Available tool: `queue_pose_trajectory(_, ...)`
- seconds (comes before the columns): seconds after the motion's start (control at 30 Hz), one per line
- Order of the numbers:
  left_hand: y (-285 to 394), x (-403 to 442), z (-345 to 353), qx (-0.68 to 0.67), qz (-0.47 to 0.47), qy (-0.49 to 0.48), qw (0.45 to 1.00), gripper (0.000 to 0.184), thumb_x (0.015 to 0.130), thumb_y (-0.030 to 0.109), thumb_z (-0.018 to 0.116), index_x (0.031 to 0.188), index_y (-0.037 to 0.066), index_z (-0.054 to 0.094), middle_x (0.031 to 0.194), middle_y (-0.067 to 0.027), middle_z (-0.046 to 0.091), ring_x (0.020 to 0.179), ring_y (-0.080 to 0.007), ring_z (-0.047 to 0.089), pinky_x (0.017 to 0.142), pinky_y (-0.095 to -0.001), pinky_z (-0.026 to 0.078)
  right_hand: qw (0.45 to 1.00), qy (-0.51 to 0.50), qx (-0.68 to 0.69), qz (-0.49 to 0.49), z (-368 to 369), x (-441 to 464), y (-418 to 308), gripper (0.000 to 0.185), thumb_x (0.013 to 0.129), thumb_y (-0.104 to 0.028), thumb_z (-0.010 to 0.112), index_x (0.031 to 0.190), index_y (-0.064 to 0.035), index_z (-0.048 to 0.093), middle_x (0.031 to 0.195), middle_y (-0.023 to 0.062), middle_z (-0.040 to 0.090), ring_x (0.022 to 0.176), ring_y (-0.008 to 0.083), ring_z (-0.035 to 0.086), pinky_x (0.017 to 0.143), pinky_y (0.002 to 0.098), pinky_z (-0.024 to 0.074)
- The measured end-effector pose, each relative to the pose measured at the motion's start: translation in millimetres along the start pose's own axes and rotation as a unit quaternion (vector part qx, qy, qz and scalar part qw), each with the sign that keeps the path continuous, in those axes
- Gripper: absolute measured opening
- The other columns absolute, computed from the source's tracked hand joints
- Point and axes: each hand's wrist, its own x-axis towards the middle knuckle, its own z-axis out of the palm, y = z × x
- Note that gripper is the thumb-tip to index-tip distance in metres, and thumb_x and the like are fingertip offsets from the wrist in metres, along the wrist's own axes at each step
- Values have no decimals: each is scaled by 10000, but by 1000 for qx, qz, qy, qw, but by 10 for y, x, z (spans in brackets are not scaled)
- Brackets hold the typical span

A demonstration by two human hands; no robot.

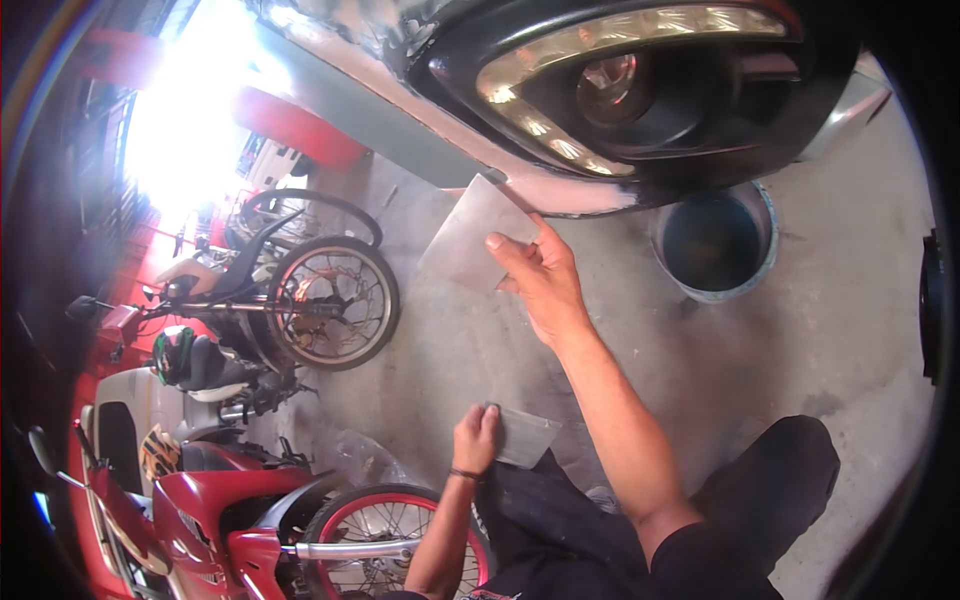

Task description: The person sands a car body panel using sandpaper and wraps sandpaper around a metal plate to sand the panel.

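My right hand (545,280) pinches a thin, pale grey square sheet (470,235), thumb on top and fingers underneath; it looks like sandpaper. One corner of it overlaps the lower edge of a car bumper (580,195) in view; whether they touch I cannot tell. Lower down, near my knee, my left hand (475,438), with a dark band at the wrist, is closed on a second greyish sheet (527,437). The bumper has pinkish, grey and black patches around a black lamp housing (690,110) with a curved light strip.
A bucket (768,255) of dark liquid stands on the concrete floor (640,270) below the lamp. On the left are a red motorcycle (200,500) and a dark motorcycle (250,300). Crumpled clear plastic (365,460) lies near the red wheel. Bright light glares at upper left.
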Motion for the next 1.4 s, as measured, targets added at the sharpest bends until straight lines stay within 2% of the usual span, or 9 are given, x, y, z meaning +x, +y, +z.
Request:
queue_pose_trajectory(0.1,-30,-121,-31,87,22,43,995,353,1023,318,644,884,-3,596,840,-231,638,827,-452,600,745,-497,483,999,47,-4,-6,86,95,102,666,963,-296,785,1515,-46,507,1103,87,719,943,109,643,727,300,546)
queue_pose_trajectory(0.33,-94,-193,-82,156,28,77,984,327,1011,333,649,915,20,630,869,-229,661,875,-456,628,777,-515,493,997,31,62,-44,127,197,166,673,964,-317,787,1511,-40,511,1032,42,680,901,101,609,711,293,530)
queue_pose_trajectory(0.5,165,-24,-16,100,-41,67,992,345,1021,341,641,956,2,641,879,-264,686,842,-464,669,732,-498,522,981,-61,-181,-24,127,141,-94,522,1001,-268,737,1433,-35,558,1041,-14,676,894,56,583,708,240,479)
queue_pose_trajectory(0.67,769,602,477,-92,26,-134,986,325,1031,300,615,961,-17,633,898,-281,685,869,-473,676,737,-487,518,991,-20,-129,0,151,-245,-344,363,1033,-173,662,1354,-13,602,1136,22,698,953,77,623,813,257,512)
queue_pose_trajectory(0.73,1077,728,784,-35,195,-314,928,318,1014,289,610,953,-21,647,921,-278,693,893,-468,680,776,-520,515,982,-25,-182,-49,353,-423,-726,320,1026,-114,650,1323,2,619,1189,43,696,1020,101,649,904,277,521)
queue_pose_trajectory(1.03,1174,744,1933,43,353,-405,842,379,970,359,589,978,11,738,980,-260,727,964,-468,686,868,-539,542,615,99,-707,-334,1318,-302,-1759,415,906,-90,761,1308,-102,662,908,192,763,834,212,751,802,326,576)
queue_pose_trajectory(1.1,1148,789,1995,-18,372,-388,843,370,965,345,583,977,12,743,994,-262,727,980,-469,685,883,-542,537,501,48,-765,-401,1293,-172,-1761,458,912,-130,785,1356,-155,675,1082,184,762,641,85,644,509,311,506)
queue_pose_trajectory(1.3,1116,812,1962,38,348,-407,844,376,965,344,567,984,10,740,1018,-268,722,1007,-469,680,897,-545,531,364,17,-796,-483,1277,-24,-1748,471,897,-176,807,1353,-199,691,1001,179,762,549,148,610,568,321,530)
queue_pose_trajectory(1.4,1070,806,1893,26,363,-406,839,381,968,347,561,984,10,739,1015,-269,720,1001,-470,680,892,-548,531,413,59,-813,-406,1362,-109,-1730,468,897,-172,805,1351,-204,698,929,134,756,558,153,620,598,323,534)
